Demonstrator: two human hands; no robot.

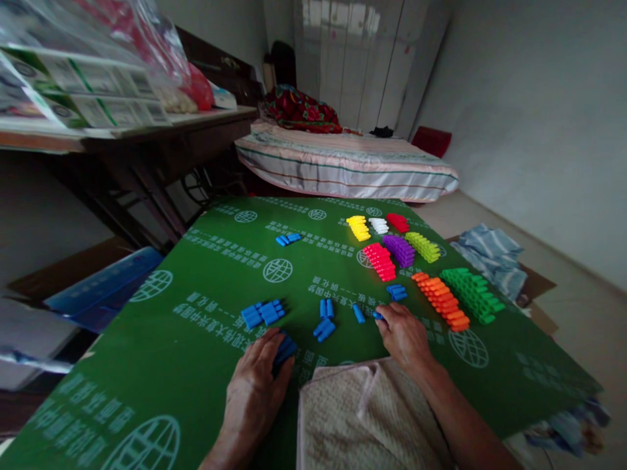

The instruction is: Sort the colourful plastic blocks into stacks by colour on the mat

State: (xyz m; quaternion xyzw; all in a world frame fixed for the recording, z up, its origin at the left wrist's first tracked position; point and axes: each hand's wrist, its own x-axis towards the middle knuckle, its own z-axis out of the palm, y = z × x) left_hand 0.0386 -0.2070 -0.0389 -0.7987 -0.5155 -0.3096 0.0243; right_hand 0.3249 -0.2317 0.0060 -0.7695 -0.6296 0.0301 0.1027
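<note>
Looking down from head height, two bare hands work over a green counter printed with white globes and lettering. Left hand lies knuckles up, fingers curled around a small bundle of blue pegs; only the peg ends stick out past the fingertips, so how many it holds is hidden. Right hand reaches forward, fingertips pinched narrow on one blue peg, most of which is covered by the fingers. Both forearms are cut off by the bottom edge.

Between the hands lie loose blue pegs: a pair just ahead of the left hand's bundle, an upright pair beyond it, and a single one just left of the right fingertips. A larger blue cluster sits ahead of the left hand, a few more lie just past the right hand, and a far group rests well apart up the counter.

Right of the hands, pegs are stacked in neat rows by colour: orange, green, pink, purple, lime, yellow, white and red. Their exact shape is too small to make out.

A beige towel lies at the near edge between the arms. Behind stands a striped bed.
</note>
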